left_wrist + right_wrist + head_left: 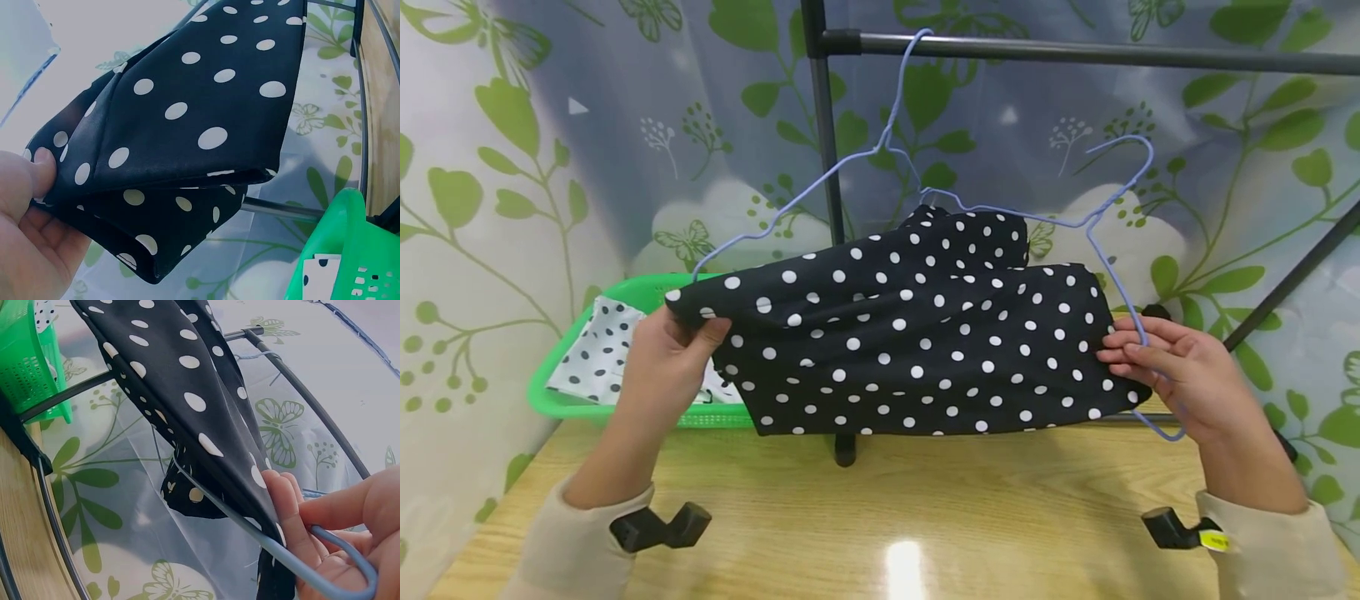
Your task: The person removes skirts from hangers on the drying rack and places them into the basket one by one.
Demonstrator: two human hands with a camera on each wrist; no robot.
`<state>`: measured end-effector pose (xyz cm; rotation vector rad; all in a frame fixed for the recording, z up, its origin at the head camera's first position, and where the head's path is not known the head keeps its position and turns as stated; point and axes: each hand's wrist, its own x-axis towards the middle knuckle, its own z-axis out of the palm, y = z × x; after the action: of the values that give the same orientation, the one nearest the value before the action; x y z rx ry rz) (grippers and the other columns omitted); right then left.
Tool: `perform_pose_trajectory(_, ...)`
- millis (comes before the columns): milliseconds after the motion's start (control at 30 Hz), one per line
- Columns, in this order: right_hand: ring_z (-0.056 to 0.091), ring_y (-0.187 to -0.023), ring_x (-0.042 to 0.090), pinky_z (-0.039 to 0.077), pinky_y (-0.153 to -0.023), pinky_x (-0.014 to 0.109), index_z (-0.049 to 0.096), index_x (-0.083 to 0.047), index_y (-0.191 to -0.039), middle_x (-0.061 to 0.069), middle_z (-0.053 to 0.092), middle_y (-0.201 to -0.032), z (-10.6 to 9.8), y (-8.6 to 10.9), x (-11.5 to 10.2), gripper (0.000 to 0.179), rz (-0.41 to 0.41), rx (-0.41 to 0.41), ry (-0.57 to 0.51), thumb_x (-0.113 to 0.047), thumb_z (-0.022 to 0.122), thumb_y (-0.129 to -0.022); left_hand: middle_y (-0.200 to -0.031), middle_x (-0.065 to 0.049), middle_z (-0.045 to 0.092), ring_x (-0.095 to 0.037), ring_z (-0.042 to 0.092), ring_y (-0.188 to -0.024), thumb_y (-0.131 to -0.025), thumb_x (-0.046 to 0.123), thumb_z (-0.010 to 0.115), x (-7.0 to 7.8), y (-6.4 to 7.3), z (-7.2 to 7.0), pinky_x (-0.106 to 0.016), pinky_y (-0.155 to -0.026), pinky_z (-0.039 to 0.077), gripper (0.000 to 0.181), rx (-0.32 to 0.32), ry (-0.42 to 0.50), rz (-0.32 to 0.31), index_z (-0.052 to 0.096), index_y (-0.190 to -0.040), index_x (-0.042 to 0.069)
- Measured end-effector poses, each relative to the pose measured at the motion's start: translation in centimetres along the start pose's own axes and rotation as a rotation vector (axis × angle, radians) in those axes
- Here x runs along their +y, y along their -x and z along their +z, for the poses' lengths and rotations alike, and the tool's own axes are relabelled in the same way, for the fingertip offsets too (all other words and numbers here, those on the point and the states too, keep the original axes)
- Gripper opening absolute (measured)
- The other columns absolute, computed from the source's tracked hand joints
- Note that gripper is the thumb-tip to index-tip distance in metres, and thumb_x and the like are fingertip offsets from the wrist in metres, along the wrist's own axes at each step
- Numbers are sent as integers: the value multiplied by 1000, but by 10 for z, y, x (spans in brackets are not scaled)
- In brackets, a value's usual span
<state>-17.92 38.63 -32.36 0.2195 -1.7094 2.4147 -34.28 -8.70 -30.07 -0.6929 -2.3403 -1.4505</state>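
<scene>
A black garment with white polka dots [880,350] is stretched between the two hands. The left hand [658,354] pinches its left edge, thumb in front; the left wrist view shows the folded cloth [194,119] beside that thumb. On the other side the right hand [1180,375] holds a blue wire hanger [1108,200], its fingertips at the garment's right edge. In the right wrist view this hanger's wire [275,550] runs across the cloth and curves through the hand. Another blue hanger [820,179] hooks over the rack bar, its left end meeting the cloth near the left hand.
A dark metal rack with a horizontal bar [1075,54] stands behind the garment. Back left on the wooden table [1000,517] sits a green basket [553,387] holding a white cloth with dark dots [598,354]. A leaf-patterned curtain [512,192] surrounds the table.
</scene>
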Motion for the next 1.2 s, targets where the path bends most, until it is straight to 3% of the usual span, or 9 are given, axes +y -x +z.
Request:
perform_pose_trajectory(200, 71, -91, 25, 56, -78, 29, 63, 5, -115, 16, 72, -102, -1, 1, -1, 34, -5, -7, 14, 17, 37, -97, -62, 17, 59, -1, 51, -54, -91, 6, 67, 0, -1, -5, -22, -51, 35, 14, 32, -22, -22, 61, -92, -6)
perform_pose_trajectory(500, 71, -92, 25, 56, -77, 30, 64, 5, -114, 15, 72, -103, -2, 2, -2, 34, -1, -2, 30, 17, 37, -97, -61, 29, 54, 4, 54, -56, -92, 7, 65, 0, -2, -12, -17, -50, 38, 11, 69, -18, -30, 59, -94, -3)
perform_pose_trajectory(767, 71, -91, 25, 56, -78, 30, 65, 5, -114, 16, 71, -103, -3, 3, -6, 36, -16, 14, 16, 18, 36, -97, -54, 25, 52, 5, 51, -49, -90, 4, 68, -1, -6, -24, -15, -48, 38, 15, 155, -40, -19, 56, -81, 2)
perform_pose_trajectory(1000, 71, -92, 23, 56, -76, 28, 66, 1, -116, 14, 71, -106, -3, 3, -6, 36, 6, 28, 60, 16, 39, -97, -68, 26, 58, 6, 56, -59, -88, 0, 68, 3, -11, -30, -11, -55, 44, 10, 125, -14, 61, 59, -84, 1)
perform_pose_trajectory(1100, 71, -92, 22, 56, -76, 28, 66, 1, -116, 13, 71, -106, -3, 3, -5, 34, 8, 35, 73, 15, 40, -97, -66, 25, 57, 5, 54, -58, -88, 0, 69, 6, -12, -33, -11, -55, 41, 12, 139, -9, 75, 61, -83, 7)
perform_pose_trajectory(1200, 71, -92, 22, 56, -76, 28, 65, 1, -116, 13, 71, -106, -4, 3, -4, 34, 4, 32, 81, 14, 41, -97, -64, 25, 56, 4, 51, -56, -87, -1, 69, 9, -13, -39, -12, -53, 39, 24, 176, -22, 91, 60, -81, 20)
